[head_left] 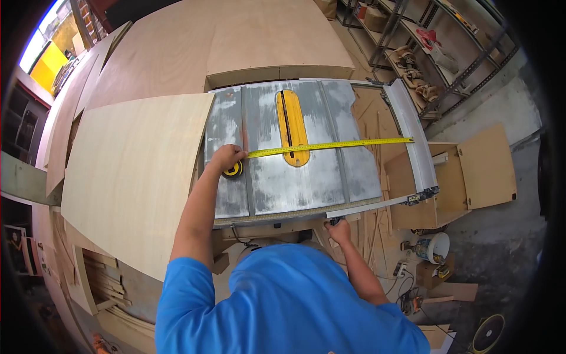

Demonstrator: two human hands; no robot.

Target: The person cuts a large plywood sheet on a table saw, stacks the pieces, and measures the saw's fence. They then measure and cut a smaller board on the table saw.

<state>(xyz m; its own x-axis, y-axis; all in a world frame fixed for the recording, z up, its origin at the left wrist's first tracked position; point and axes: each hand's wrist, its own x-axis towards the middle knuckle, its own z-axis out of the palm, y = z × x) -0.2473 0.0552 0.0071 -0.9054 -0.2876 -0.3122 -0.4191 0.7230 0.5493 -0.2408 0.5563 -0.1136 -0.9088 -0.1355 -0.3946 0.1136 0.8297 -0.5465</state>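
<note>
A large pale plywood sheet (130, 177) lies just left of the left hand (227, 157), overlapping the edge of the grey steel saw tabletop (265, 183). The left hand is closed over the case of a yellow-and-black tape measure (233, 170), pressing it down on the tabletop. The yellow tape blade (330, 145) runs rightward from that hand, over the yellow oval throat plate (293, 127), to the long grey metal fence (413, 141) far to its right.

The right hand (338, 230) sits at the tabletop's near edge, close to the fence's front end. I cannot tell whether it grips anything there.

For a true reading, I judge the tape blade should lie flat and square to the fence, with its hook snug against the fence face.

On the floor below and right of the right hand stands a white plastic bucket (434, 245). Just beyond it is a small brown cardboard box (428, 273). The contents of both are too small to make out.
</note>
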